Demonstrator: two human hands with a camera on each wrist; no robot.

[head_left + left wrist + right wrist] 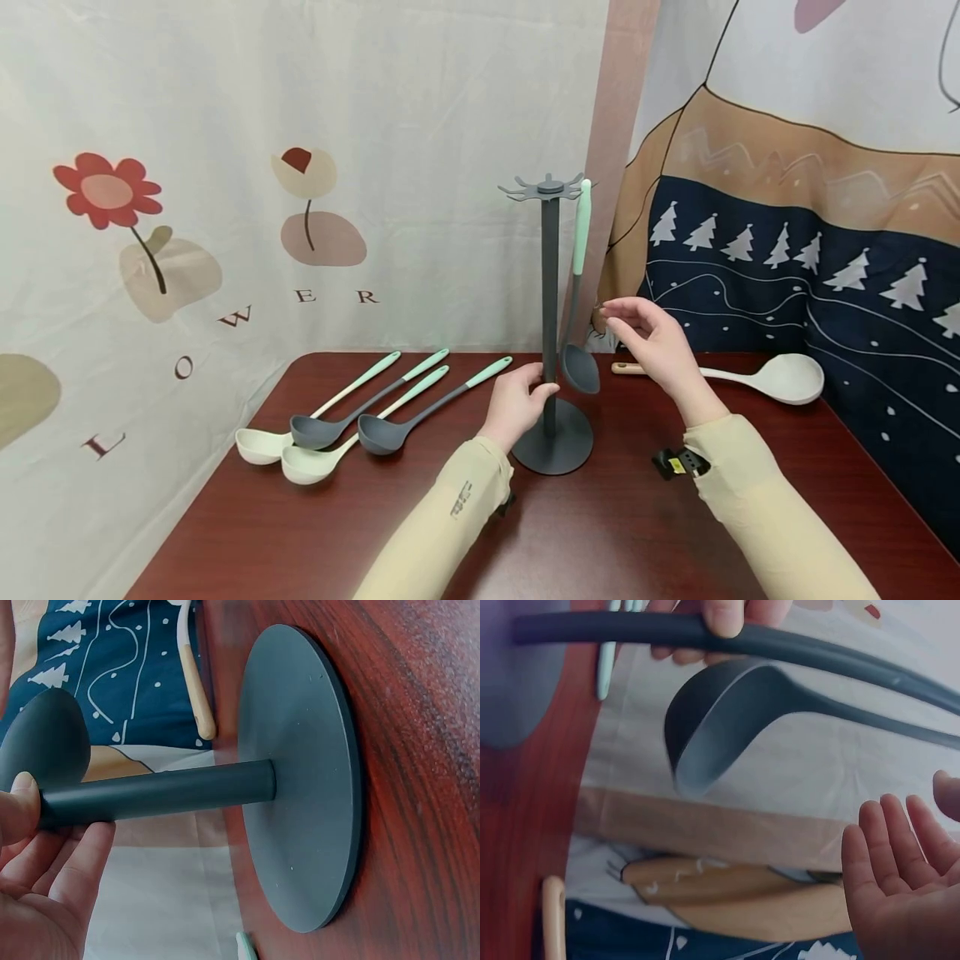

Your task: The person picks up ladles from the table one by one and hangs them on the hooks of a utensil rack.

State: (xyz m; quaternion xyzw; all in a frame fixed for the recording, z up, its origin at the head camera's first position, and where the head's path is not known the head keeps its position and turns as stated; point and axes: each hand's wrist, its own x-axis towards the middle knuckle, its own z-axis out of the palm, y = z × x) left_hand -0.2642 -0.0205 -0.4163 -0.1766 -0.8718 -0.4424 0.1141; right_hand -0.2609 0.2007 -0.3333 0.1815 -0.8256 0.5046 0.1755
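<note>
A dark grey utensil stand (551, 317) rises from a round base (300, 847) on the table. My left hand (517, 404) holds its pole low down, thumb on one side and fingers on the other, as the left wrist view shows. From a hook on the right of the stand's top hangs a grey ladle (581, 369) with a mint-green handle (582, 233); its bowl is close beside the pole. My right hand (656, 346) is raised to the right of this ladle, apart from it. In the right wrist view its fingers (885, 847) are extended, with nothing in them.
On the left of the table lie two grey ladles (384, 436) and two cream ladles (307, 465), all with mint-green handle ends. A large white ladle (787, 379) with a wooden handle end lies at the back right. Printed curtains (450, 167) hang behind the table (600, 533).
</note>
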